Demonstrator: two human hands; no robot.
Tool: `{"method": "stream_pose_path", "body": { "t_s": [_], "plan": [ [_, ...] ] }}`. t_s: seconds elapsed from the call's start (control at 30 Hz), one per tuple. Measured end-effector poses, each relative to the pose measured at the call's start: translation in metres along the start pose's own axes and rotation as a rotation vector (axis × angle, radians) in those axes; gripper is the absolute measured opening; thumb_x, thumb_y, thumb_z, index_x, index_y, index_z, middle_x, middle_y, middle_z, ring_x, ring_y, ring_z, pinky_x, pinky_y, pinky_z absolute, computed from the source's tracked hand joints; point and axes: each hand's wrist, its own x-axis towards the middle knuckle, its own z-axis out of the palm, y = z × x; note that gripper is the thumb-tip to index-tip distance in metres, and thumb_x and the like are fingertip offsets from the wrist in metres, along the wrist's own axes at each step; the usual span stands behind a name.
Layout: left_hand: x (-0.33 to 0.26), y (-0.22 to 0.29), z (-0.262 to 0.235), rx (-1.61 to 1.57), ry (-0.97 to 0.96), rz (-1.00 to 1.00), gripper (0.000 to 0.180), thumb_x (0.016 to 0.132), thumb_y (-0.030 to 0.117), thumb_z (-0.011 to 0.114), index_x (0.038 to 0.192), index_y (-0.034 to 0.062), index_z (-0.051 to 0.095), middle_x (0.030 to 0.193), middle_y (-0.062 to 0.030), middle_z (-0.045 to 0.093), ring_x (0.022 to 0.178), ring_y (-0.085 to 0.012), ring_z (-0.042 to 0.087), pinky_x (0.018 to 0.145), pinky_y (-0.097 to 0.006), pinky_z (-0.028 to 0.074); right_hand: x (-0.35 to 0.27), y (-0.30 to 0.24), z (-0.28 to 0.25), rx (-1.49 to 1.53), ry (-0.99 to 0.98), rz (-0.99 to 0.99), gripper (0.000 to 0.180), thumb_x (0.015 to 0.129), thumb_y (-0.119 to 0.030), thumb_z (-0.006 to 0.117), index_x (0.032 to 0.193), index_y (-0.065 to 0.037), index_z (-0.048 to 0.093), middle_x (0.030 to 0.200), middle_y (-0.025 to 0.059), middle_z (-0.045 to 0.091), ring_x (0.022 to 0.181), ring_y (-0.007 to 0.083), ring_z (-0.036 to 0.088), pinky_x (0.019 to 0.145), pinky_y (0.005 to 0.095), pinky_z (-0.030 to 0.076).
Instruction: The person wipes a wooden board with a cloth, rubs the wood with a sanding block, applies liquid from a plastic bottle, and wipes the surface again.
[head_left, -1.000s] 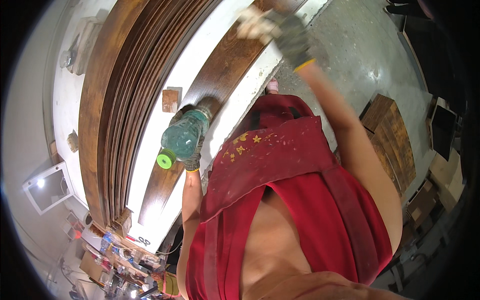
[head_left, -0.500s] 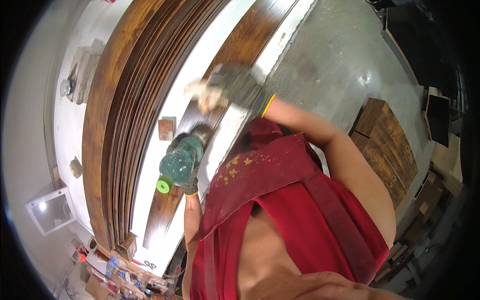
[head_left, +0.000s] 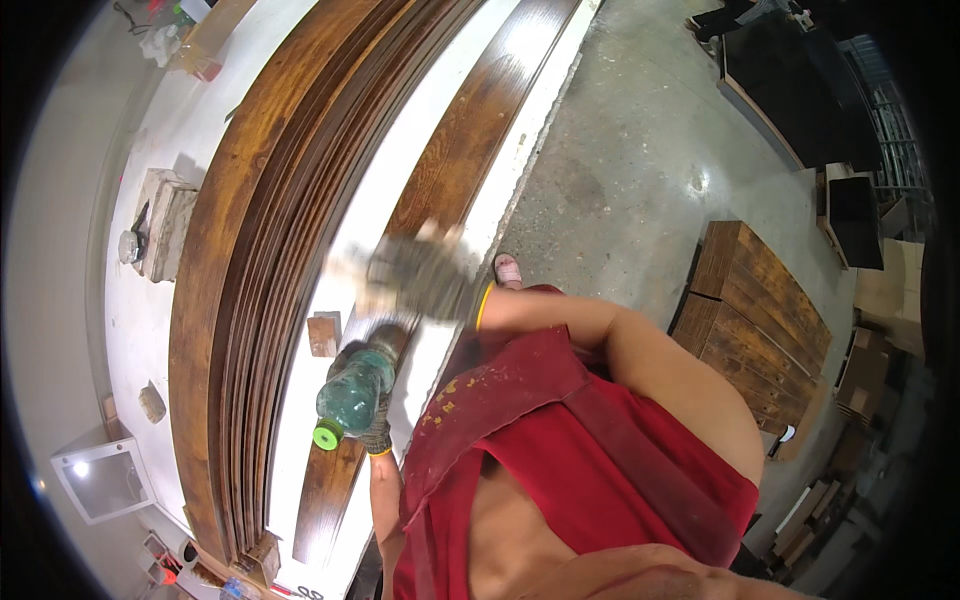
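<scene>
My left hand [head_left: 379, 430], in a grey knit glove with a yellow cuff, is closed round a clear plastic bottle [head_left: 352, 392] of greenish liquid. The bottle leans over the plank with its bright green cap toward me. My right hand [head_left: 425, 278], gloved alike and smeared by motion, grips a pale cloth [head_left: 375, 298] on or just above the plank; contact cannot be made out. This long dark-brown wooden plank [head_left: 462, 140] lies along the white worktable [head_left: 418, 125], passing beneath both hands. A small brown wood block [head_left: 323, 335] sits left of the plank.
Several brown planks [head_left: 235, 250] stand packed on edge along the table's left. Beyond them are a pale block [head_left: 165, 225] and a framed panel [head_left: 103, 480]. More boards [head_left: 755, 320] are stacked on the grey floor [head_left: 620, 130] at right, with dark panels [head_left: 795, 90] farther back.
The view has shifted, so the scene sits lower. My right hand has moved left and nearer to me with the cloth. My left hand stays at about the same place with the bottle.
</scene>
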Motion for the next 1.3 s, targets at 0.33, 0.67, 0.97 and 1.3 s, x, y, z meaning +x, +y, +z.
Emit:
{"method": "stream_pose_path", "body": {
  "t_s": [0.33, 0.67, 0.97, 1.3],
  "plan": [
    [-0.018, 0.019, -0.023, 0.048, -0.022, -0.043, 0.126, 0.059, 0.033, 0.096, 0.153, 0.0028, 0.017, 0.145, -0.0165, 0.047, 0.132, -0.0295, 0.047, 0.114, -0.041, 0.038, 0.020, -0.187, -0.015, -2.472, 0.258, 0.419, 0.044, 0.093, -0.041, 0.057, 0.122, -0.009, 0.062, 0.129, 0.0109, 0.061, 0.113, 0.0239, 0.060, 0.095, 0.0387, 0.051],
    [0.008, 0.079, -0.029, -0.453, 0.147, 0.063, 0.108, 0.062, 0.045, 0.093, 0.147, 0.0040, 0.041, 0.141, -0.0189, 0.050, 0.130, -0.0318, 0.050, 0.106, -0.044, 0.043, -0.034, -0.020, 0.025, -2.381, 0.067, 0.520, 0.065, 0.097, -0.045, 0.049, 0.149, -0.010, 0.034, 0.160, 0.0100, 0.027, 0.140, 0.0317, 0.037, 0.104, 0.0425, 0.047],
    [0.016, 0.090, -0.052, -0.378, 0.266, 0.045, 0.056, 0.080, 0.028, 0.073, 0.123, -0.0067, 0.061, 0.126, -0.0222, 0.064, 0.117, -0.0323, 0.060, 0.106, -0.043, 0.042, -0.022, -0.099, 0.013, -2.662, 0.041, 0.531, 0.046, 0.087, -0.022, 0.062, 0.133, -0.021, 0.057, 0.130, 0.0041, 0.057, 0.112, 0.0276, 0.059, 0.093, 0.0400, 0.052],
    [0.049, 0.135, -0.155, 0.036, 0.623, 0.184, 0.057, 0.096, 0.043, 0.051, 0.121, -0.0072, 0.059, 0.120, -0.0221, 0.065, 0.110, -0.0293, 0.063, 0.102, -0.041, 0.044, -0.004, -0.179, -0.015, -2.881, 0.210, 0.187, 0.042, 0.094, -0.038, 0.060, 0.130, -0.017, 0.062, 0.133, 0.0142, 0.061, 0.117, 0.0355, 0.059, 0.099, 0.0447, 0.048]
  ]
}}
